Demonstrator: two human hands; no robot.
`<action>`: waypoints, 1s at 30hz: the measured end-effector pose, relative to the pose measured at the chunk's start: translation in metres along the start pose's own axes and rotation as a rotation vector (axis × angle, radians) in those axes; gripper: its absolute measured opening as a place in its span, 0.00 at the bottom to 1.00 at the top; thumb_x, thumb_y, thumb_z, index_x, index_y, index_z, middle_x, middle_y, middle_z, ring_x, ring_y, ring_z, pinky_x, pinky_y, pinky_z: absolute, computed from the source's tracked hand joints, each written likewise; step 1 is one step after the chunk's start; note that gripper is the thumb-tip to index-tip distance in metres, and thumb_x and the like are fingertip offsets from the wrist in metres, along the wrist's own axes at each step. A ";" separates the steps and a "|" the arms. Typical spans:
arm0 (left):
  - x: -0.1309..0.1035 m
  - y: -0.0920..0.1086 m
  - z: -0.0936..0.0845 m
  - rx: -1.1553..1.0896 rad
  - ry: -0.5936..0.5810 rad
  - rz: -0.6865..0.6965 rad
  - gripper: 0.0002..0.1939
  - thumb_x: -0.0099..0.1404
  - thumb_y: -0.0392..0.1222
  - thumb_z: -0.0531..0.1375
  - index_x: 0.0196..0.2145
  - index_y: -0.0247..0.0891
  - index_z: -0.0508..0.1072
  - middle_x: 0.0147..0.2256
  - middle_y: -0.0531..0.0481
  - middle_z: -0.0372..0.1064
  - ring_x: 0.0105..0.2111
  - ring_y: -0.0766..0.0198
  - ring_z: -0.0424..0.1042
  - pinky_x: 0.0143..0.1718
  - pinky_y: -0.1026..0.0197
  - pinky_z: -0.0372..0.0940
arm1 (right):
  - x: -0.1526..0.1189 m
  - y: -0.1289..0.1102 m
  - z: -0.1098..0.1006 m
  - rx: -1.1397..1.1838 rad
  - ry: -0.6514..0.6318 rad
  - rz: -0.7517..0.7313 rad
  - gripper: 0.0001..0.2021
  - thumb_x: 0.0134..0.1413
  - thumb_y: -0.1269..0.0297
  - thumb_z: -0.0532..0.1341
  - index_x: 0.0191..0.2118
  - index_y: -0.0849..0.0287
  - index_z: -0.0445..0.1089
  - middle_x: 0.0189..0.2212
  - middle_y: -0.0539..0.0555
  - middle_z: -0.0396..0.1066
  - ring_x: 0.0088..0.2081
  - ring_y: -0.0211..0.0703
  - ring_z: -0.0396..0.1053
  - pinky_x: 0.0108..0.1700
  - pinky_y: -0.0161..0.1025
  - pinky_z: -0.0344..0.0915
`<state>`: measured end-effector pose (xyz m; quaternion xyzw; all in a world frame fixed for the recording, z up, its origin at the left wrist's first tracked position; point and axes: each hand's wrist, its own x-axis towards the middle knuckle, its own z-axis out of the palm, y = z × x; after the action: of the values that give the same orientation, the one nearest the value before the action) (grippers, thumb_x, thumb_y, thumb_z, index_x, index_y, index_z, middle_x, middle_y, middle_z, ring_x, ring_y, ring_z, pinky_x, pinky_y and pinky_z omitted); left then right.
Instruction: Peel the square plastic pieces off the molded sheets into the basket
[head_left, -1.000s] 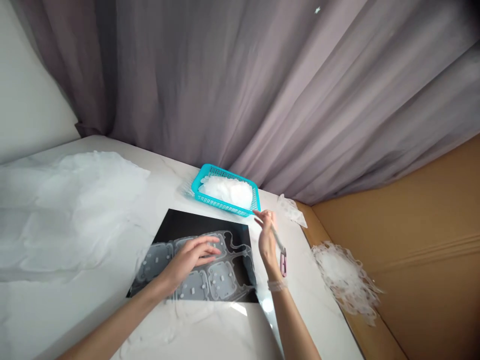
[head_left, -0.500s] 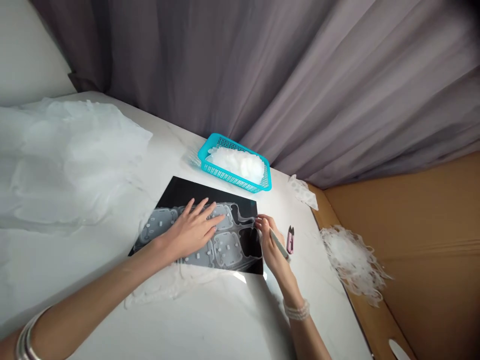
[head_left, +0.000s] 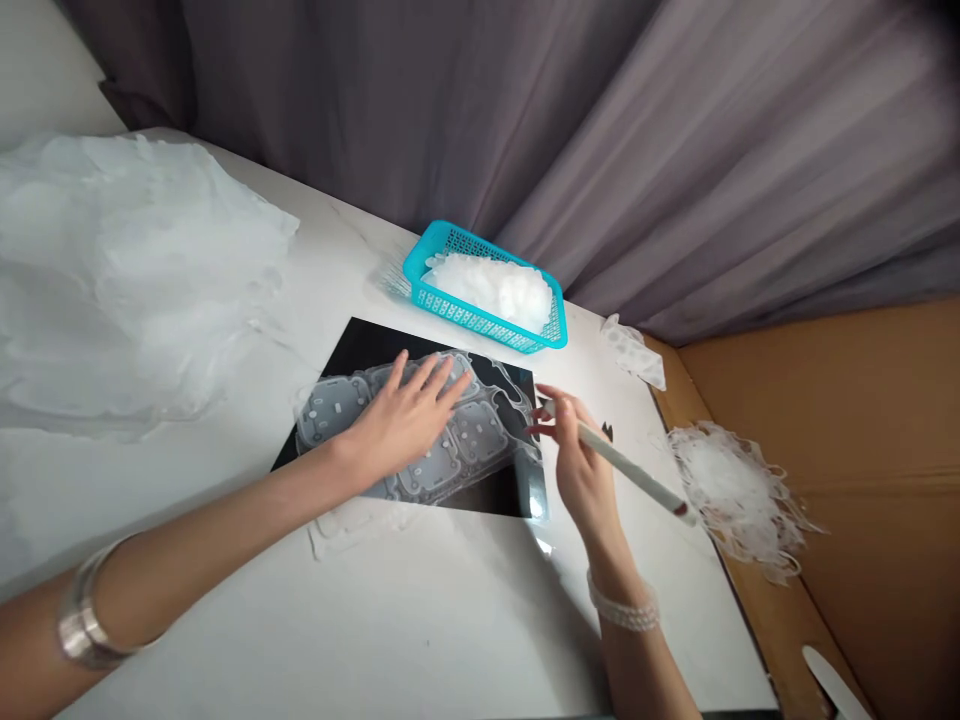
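My left hand [head_left: 405,415] lies with spread fingers on a translucent, rubbery sheet [head_left: 484,432] moulded with several rounded-square pads. Beneath the sheet is a black board [head_left: 480,497], and thin looping edge strips trail from its right end. Just right of the board, my right hand [head_left: 585,460] is closed around a slim white pen-like tool [head_left: 637,475], its rear end pointing down and right. Whether its tip touches the strips I cannot tell. Dark tips of small thread snips [head_left: 607,431] show behind the right hand; their pink handles are hidden.
A turquoise basket [head_left: 487,322] of white pieces stands behind the board. Many translucent sheets [head_left: 135,290] are piled at left. Trimmed strips [head_left: 739,495] heap on the right wooden edge, near a small clear bag [head_left: 634,352]. A grey curtain [head_left: 420,120] hangs behind.
The sheet has turned on the board, its right end swinging upward under my left hand. My right hand has drawn off to the right, the tool tilted flatter. The whole view has shifted too.
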<state>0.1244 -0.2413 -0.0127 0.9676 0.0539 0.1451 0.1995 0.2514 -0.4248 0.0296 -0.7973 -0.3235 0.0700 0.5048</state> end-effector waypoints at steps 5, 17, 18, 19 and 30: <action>-0.042 0.000 -0.004 -0.231 -0.169 0.171 0.25 0.72 0.43 0.47 0.64 0.36 0.62 0.66 0.37 0.55 0.68 0.47 0.48 0.67 0.42 0.35 | -0.030 -0.011 0.034 0.188 -0.090 0.113 0.12 0.65 0.52 0.57 0.44 0.55 0.68 0.35 0.53 0.74 0.37 0.43 0.73 0.43 0.42 0.69; -0.051 -0.001 -0.014 -0.353 -0.173 0.159 0.20 0.70 0.44 0.53 0.58 0.46 0.68 0.67 0.44 0.53 0.68 0.45 0.48 0.67 0.39 0.34 | -0.028 -0.004 0.046 -0.134 -0.260 -0.070 0.11 0.66 0.57 0.56 0.35 0.56 0.68 0.28 0.50 0.70 0.30 0.39 0.65 0.32 0.37 0.59; -0.051 -0.001 -0.015 -0.360 -0.175 0.156 0.20 0.70 0.44 0.53 0.58 0.46 0.68 0.67 0.45 0.53 0.67 0.45 0.48 0.67 0.39 0.34 | -0.028 -0.005 0.047 -0.151 -0.261 -0.076 0.11 0.66 0.57 0.55 0.35 0.56 0.67 0.28 0.49 0.69 0.29 0.39 0.64 0.31 0.36 0.58; -0.052 -0.001 -0.015 -0.365 -0.177 0.152 0.20 0.70 0.44 0.53 0.58 0.46 0.68 0.67 0.45 0.53 0.67 0.45 0.49 0.67 0.39 0.34 | -0.028 -0.006 0.047 -0.166 -0.262 -0.080 0.11 0.67 0.57 0.55 0.34 0.56 0.67 0.28 0.49 0.69 0.29 0.39 0.64 0.31 0.36 0.58; -0.050 -0.002 -0.017 -0.299 -0.215 0.174 0.21 0.69 0.45 0.53 0.58 0.46 0.69 0.66 0.45 0.55 0.66 0.44 0.50 0.66 0.40 0.36 | -0.026 -0.012 0.054 -0.239 -0.258 -0.122 0.09 0.66 0.59 0.55 0.35 0.55 0.67 0.26 0.49 0.69 0.25 0.38 0.63 0.28 0.36 0.58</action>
<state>0.0720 -0.2410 -0.0115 0.9381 -0.0735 0.0640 0.3325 0.2024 -0.3960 0.0079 -0.8150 -0.4393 0.1022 0.3639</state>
